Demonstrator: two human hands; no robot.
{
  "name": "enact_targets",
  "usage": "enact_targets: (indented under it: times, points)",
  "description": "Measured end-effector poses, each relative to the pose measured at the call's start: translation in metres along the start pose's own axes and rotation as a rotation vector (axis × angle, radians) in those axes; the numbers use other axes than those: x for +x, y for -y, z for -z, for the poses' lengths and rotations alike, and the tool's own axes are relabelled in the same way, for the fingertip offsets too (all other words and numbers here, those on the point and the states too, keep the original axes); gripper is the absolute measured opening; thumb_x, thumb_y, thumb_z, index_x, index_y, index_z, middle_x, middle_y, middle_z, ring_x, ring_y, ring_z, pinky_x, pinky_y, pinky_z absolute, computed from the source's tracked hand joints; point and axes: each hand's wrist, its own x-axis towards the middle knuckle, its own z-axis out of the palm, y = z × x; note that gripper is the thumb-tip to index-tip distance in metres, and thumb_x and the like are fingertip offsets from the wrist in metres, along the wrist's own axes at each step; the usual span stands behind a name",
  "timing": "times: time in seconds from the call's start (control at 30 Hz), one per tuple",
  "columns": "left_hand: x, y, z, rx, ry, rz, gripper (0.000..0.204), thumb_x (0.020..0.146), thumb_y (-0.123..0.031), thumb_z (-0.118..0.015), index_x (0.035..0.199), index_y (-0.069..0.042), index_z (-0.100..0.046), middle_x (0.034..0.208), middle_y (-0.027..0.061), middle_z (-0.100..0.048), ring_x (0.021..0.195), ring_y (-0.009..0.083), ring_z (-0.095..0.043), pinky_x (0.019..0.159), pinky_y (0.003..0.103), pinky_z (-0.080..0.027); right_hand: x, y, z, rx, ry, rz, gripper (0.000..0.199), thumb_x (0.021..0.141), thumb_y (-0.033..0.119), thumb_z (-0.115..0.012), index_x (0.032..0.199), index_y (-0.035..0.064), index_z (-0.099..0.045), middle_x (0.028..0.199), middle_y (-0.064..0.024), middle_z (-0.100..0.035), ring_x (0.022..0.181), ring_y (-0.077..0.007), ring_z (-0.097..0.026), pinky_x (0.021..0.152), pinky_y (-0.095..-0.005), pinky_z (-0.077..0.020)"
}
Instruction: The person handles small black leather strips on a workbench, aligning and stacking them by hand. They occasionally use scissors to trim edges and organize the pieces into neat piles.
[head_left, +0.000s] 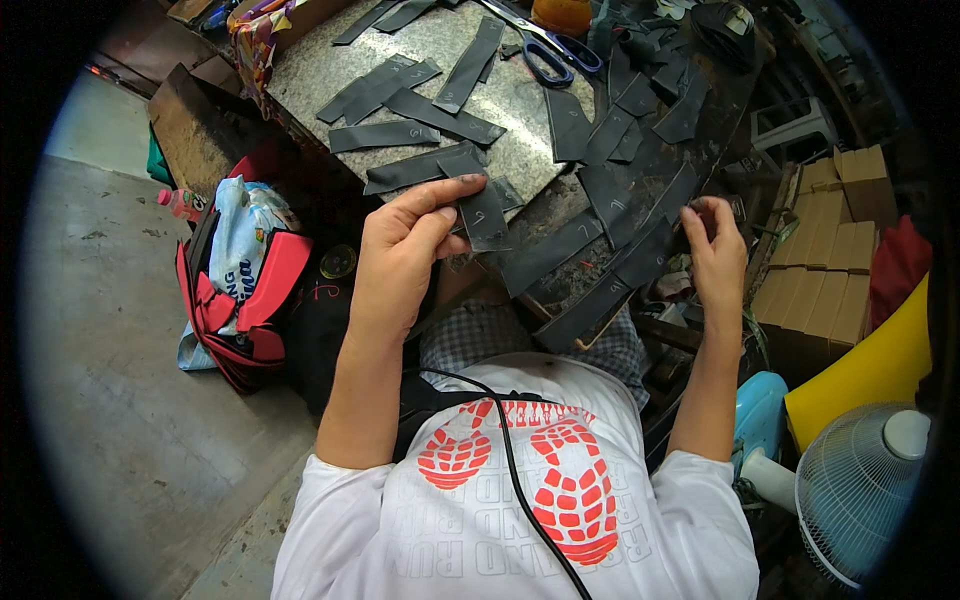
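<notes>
Black strips (pixel 440 115) of cut sheet material lie scattered across the stone worktop (pixel 330 60), many already cut, more heaped at the far right. One short strip piece (pixel 484 215) is pinched in the left hand (pixel 405 245), its grip clenched on the piece between thumb and fingers, near the worktop's near edge. The right hand (pixel 715 250) closes its grip on the end of a long strip (pixel 600 290) that slants down toward the lap. Blue-handled scissors (pixel 550 50) rest untouched at the far side, so cutting looks paused and handling of the pieces seems well under way, with plenty left.
</notes>
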Motion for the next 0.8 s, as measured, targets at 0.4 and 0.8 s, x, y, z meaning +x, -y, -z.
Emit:
enact_targets:
  times: [0.4,0.8]
  points:
    - [-0.007,0.003,-0.001,0.099,-0.021,-0.069,0.028,0.095,-0.003,-0.058,0.12,0.002,-0.069,0.117,0.0077,-0.07,0.089,0.0067,-0.063,0.072,0.02,-0.051,-0.042,-0.009,-0.02,0.565,0.11,-0.305,0.064,0.08,0.0,-0.079,0.134,-0.0051,-0.046,0.084,-0.005,-0.064,0.072,-0.007,-0.059,0.062,-0.0205,-0.0471]
    - [-0.004,0.007,-0.002,0.095,-0.034,-0.092,0.03,0.094,-0.004,-0.059,0.122,0.003,-0.068,0.118,0.0087,-0.071,0.089,0.0074,-0.064,0.072,0.021,-0.05,-0.04,-0.021,0.002,0.956,0.082,-0.454,0.041,0.096,0.009,-0.062,0.134,-0.0019,-0.051,0.097,-0.0067,-0.07,0.077,-0.0135,-0.069,0.068,-0.0275,-0.0592]
